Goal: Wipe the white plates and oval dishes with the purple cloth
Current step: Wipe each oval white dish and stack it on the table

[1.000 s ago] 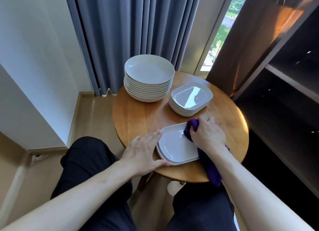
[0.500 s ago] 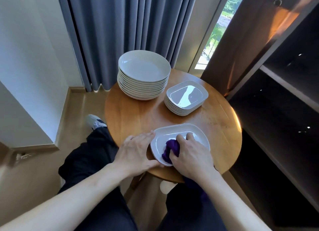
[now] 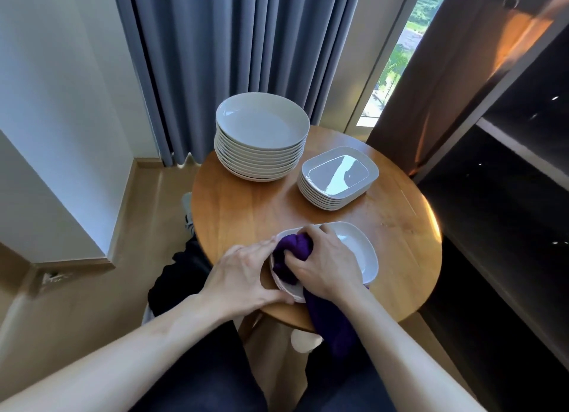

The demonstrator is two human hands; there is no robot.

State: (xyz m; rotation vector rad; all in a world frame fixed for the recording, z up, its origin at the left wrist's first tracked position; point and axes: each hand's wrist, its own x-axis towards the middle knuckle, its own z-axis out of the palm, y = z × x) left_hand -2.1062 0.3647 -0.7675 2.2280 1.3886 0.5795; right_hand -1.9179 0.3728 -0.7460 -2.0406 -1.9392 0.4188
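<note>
Your right hand [image 3: 323, 267] grips the bunched purple cloth [image 3: 292, 251] inside the white oval dish [image 3: 357, 251] at the near edge of the round wooden tabletop [image 3: 252, 214]. Your left hand [image 3: 243, 273], fingers straight, touches its left rim

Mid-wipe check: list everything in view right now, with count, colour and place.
table: one, round, brown wood, centre
round plates: one stack of roughly ten, white, far left of the table
oval dishes: one stack of several, white, far right of the table
oval dish being wiped: at least one, white, near table edge
purple cloth: one, bunched on that dish, tail hanging off the near edge
curtain: one, grey-blue, behind the table
shelf unit: one, dark, right side
window: one strip, between curtain and shelf unit
trousers: dark, bottom of view
left hand: fingers flat on the dish's left rim
right hand: grips the cloth on the dish
</note>
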